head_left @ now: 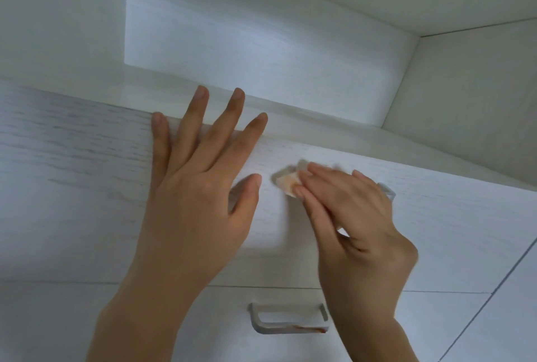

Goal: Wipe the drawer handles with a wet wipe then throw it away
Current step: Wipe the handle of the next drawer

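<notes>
A white wood-grain cabinet [261,42] fills the view, and its upper drawer front [72,173] runs across the middle. Below that front, past a thin seam, lies the lower drawer [218,332].

The left hand [200,187] lies flat and spread on the upper drawer front. Its fingers are straight and reach over the front's top edge, its thumb points right, and it holds nothing.

The right hand [357,231] is on the same front, just right of the left thumb. Its fingers are lightly curled over the wet wipe [287,183]. The view is blurred there, so it only seems to pinch the wipe against the upper handle [388,191]. One pale end of that handle shows past the knuckles.

The wipe is a small crumpled wad tinged orange-brown, sticking out left of the fingertips and touching the upper drawer front.

The lower handle [290,329] sits below the upper drawer front, between the two wrists. It is a pale bar with a rust-coloured stain [321,330] at its right corner.
</notes>
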